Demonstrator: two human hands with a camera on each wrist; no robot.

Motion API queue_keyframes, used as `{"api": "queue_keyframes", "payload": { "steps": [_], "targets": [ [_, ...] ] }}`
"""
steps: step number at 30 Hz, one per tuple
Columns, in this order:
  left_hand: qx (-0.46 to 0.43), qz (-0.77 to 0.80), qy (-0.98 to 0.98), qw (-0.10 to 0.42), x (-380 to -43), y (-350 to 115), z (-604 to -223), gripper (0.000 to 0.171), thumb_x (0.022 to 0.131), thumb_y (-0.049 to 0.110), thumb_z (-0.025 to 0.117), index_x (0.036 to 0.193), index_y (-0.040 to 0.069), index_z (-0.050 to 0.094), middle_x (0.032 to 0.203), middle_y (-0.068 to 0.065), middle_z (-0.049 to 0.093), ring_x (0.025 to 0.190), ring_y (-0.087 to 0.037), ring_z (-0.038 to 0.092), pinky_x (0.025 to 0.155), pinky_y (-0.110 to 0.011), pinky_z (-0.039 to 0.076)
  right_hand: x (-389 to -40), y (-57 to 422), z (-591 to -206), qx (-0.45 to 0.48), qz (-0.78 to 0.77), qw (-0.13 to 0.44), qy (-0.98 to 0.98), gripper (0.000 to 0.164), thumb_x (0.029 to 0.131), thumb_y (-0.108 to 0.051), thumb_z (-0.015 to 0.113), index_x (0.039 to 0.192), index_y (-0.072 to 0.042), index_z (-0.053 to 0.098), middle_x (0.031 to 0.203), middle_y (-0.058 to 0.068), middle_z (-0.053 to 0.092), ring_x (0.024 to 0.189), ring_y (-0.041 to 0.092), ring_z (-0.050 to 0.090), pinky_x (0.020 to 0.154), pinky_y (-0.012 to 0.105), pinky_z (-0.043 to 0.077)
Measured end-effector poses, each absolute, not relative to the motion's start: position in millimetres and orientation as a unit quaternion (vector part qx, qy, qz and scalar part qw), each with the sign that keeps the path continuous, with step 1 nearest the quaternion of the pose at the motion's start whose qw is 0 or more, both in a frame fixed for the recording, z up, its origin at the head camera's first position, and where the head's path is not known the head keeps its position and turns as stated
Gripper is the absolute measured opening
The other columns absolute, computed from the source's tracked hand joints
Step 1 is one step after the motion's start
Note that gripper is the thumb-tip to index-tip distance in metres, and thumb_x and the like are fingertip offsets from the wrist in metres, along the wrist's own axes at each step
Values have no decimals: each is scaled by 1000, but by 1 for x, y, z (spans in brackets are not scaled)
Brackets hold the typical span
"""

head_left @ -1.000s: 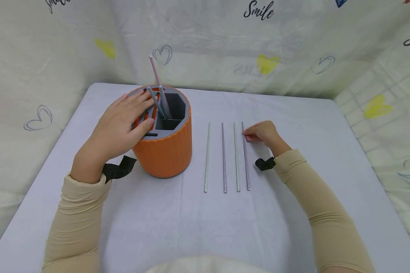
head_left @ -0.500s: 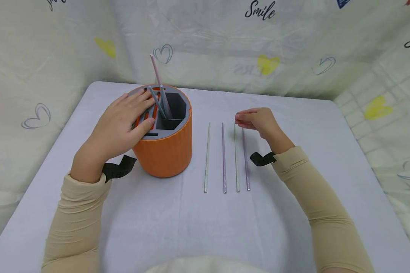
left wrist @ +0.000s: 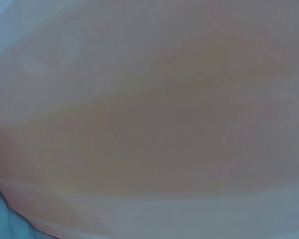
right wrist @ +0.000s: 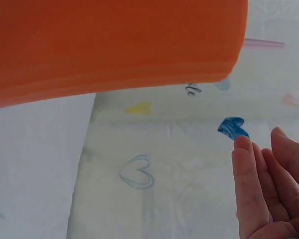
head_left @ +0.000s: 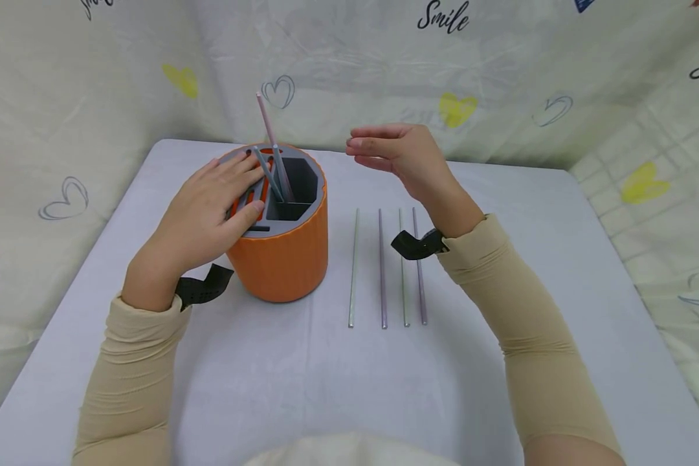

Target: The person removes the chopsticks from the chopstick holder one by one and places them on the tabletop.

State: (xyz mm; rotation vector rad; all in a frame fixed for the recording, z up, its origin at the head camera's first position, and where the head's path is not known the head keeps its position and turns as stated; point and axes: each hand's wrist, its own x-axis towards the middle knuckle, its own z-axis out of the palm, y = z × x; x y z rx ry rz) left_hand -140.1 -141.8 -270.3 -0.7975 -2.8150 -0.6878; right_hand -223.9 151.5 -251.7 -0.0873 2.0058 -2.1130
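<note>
A round orange desk organizer (head_left: 279, 272) with a grey slotted top stands left of centre. My left hand (head_left: 200, 210) lies over the left of its top, fingers spread. From its larger compartments rise a long pink stick (head_left: 265, 116) and shorter bluish sticks (head_left: 266, 173). Raised right of the organizer, my right hand (head_left: 404, 152) holds nothing; its fingers are nearly straight and point left. The right wrist view shows the same fingers (right wrist: 249, 184) apart from the thumb, below the organizer's orange side (right wrist: 114, 45). In the left wrist view everything is blurred.
Several thin sticks lie side by side on the white table (head_left: 326, 388): a pale green stick (head_left: 354, 272), a purple stick (head_left: 382, 278), another green stick (head_left: 405, 298) and another purple stick (head_left: 422, 291). A printed cloth (head_left: 349, 77) hangs behind the table.
My right hand has left the rightmost purple stick and risen up and to the left, toward the organizer. The sticks lie where they were, and my left hand has stayed put.
</note>
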Motion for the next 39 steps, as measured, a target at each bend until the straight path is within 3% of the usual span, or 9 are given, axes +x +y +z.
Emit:
{"api": "queue_keyframes", "payload": {
  "steps": [13, 19, 39],
  "targets": [
    [-262, -230, -935, 64, -141, -142, -270, 54, 101, 31, 46, 149, 8, 46, 158, -12, 40, 153, -29, 25, 128, -47, 14, -222, 108, -235, -142, -703, 121, 687, 27, 86, -3, 74, 112, 6, 72, 97, 9, 77, 100, 26, 74, 94, 35, 59],
    [-266, -228, -934, 66, -142, -142, -269, 54, 101, 31, 45, 149, 7, 45, 158, -12, 40, 153, -29, 26, 128, -47, 13, -206, 103, -232, -204, -656, 131, 715, 32, 85, -5, 76, 116, -2, 73, 106, 7, 77, 108, 21, 71, 99, 34, 57],
    [-263, -232, -934, 63, -140, -143, -270, 53, 101, 31, 46, 149, 7, 46, 158, -12, 40, 153, -28, 25, 128, -46, 13, -189, 82, -246, -227, -590, 99, 769, 22, 79, -8, 83, 101, -3, 80, 92, 4, 79, 93, 13, 73, 86, 30, 61]
  ]
}}
